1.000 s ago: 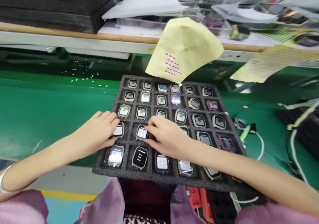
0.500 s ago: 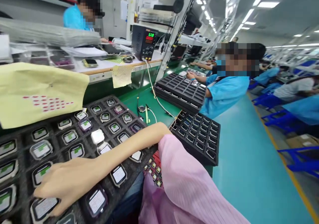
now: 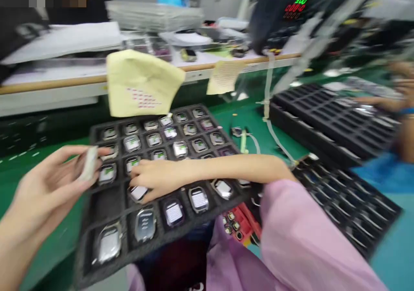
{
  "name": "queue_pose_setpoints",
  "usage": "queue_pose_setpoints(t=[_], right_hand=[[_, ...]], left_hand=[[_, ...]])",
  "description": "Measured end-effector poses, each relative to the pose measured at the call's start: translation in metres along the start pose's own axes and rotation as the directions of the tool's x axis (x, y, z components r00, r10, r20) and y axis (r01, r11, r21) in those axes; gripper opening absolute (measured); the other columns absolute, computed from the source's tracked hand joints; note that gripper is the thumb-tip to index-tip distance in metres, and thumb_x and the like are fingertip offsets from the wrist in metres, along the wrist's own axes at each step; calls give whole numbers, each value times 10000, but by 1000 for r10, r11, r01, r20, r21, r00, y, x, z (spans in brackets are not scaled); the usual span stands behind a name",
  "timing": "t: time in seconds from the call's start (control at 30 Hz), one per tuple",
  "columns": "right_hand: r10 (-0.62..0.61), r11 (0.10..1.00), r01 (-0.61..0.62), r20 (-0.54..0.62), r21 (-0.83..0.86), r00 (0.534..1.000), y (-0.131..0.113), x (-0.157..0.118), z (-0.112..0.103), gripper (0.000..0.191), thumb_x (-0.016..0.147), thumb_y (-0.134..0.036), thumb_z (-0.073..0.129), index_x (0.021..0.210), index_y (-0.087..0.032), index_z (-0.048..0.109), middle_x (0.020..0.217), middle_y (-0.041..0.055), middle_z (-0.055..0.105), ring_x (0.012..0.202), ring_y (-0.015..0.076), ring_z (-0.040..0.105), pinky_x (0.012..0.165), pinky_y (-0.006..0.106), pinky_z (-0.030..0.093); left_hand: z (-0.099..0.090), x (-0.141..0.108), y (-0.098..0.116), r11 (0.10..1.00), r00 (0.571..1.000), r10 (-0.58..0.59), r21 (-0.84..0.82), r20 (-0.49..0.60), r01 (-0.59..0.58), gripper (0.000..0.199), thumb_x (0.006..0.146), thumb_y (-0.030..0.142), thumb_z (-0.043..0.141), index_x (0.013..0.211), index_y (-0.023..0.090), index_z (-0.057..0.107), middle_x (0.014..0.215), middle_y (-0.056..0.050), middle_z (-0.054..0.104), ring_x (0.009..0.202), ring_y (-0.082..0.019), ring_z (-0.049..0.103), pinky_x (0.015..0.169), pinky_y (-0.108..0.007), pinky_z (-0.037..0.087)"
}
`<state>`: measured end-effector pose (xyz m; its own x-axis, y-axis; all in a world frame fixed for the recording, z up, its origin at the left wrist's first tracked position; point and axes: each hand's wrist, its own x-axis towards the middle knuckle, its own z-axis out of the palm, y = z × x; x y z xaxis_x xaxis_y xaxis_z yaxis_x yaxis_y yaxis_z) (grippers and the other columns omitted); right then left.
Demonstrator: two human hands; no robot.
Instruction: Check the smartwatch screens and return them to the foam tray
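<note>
My left hand (image 3: 53, 183) is at the left edge of a black foam tray (image 3: 105, 208), with thumb and fingers pinching a smartwatch body (image 3: 89, 164) that is turned edge-on. Across the tray reaches my right hand (image 3: 159, 178), its fingertips closed on the sides of another smartwatch (image 3: 138, 193) that sits in its compartment. Rows of strapless smartwatches fill most of the tray; several have screens with green patches or white text. One compartment near the left front holds nothing. The tray tilts toward my lap.
A yellow sheet (image 3: 144, 86) with red marks hangs from the shelf edge. A power supply (image 3: 284, 19) stands on the shelf. To the right are stacked black trays (image 3: 323, 123), a white cable (image 3: 274, 138) and a co-worker's hand (image 3: 381, 103). Red trays (image 3: 241, 222) sit below.
The view has swung left, bringing my left hand and its smartwatch into sight. My right hand is still at the tray, with fingers on a smartwatch.
</note>
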<state>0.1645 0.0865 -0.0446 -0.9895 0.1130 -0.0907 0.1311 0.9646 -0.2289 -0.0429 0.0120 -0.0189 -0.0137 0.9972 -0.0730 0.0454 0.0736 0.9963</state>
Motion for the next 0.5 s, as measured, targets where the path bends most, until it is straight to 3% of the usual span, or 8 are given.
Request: queue_pose_setpoints(t=[0.07, 0.13, 0.27, 0.37, 0.43, 0.5], right_hand=[[-1, 1000, 0, 46, 22, 999, 6, 8, -6, 303, 854, -266, 680, 1084, -70, 651, 1068, 135, 597, 1019, 266, 559, 899, 338, 451], [27, 999, -29, 91, 25, 995, 8, 17, -12, 237, 854, -218, 655, 1044, -76, 665, 1033, 130, 598, 991, 261, 573, 870, 352, 475], [109, 990, -94, 132, -109, 985, -2, 28, -15, 214, 833, -231, 676, 965, -63, 683, 1020, 175, 590, 975, 316, 567, 822, 438, 499], [82, 984, -61, 122, -166, 989, -1, 31, -11, 228, 833, -235, 700, 957, -46, 674, 1063, 213, 579, 1037, 363, 544, 840, 496, 490], [16, 998, -11, 65, -66, 998, 8, 28, -6, 307, 809, -258, 745, 1011, -47, 650, 1154, 224, 549, 1118, 372, 510, 905, 515, 471], [-5, 988, 14, -56, 156, 998, 20, 20, -2, 446, 775, -276, 786, 1124, -74, 594, 1239, 204, 514, 1186, 351, 484, 967, 507, 451]], left_hand=[[7, 2, 7, 972, 998, 58, -226, -6, -57, 413, 654, 110, 763, 1009, 273, 629, 1094, -3, 704, 880, -157, 620, 744, -242, 526], [15, 9, 10, 933, 993, 117, -343, 0, -110, 412, 635, 80, 708, 1014, 220, 621, 1054, -41, 702, 799, -144, 608, 696, -242, 508], [25, 20, 8, 888, 997, 55, -459, 49, -27, 410, 614, 25, 605, 997, 173, 593, 924, -37, 680, 722, -126, 569, 640, -220, 461], [26, 19, 1, 870, 998, -6, -492, 69, 39, 489, 598, 11, 581, 1063, 161, 569, 904, -30, 664, 734, -118, 560, 659, -208, 455], [25, 17, -3, 849, 997, -18, -525, 74, 54, 547, 584, 27, 576, 1113, 160, 553, 934, -37, 659, 797, -139, 580, 711, -230, 480], [23, 15, -3, 829, 995, -22, -554, 98, 73, 576, 591, 49, 569, 1155, 165, 535, 988, -52, 653, 880, -178, 602, 776, -290, 514]])
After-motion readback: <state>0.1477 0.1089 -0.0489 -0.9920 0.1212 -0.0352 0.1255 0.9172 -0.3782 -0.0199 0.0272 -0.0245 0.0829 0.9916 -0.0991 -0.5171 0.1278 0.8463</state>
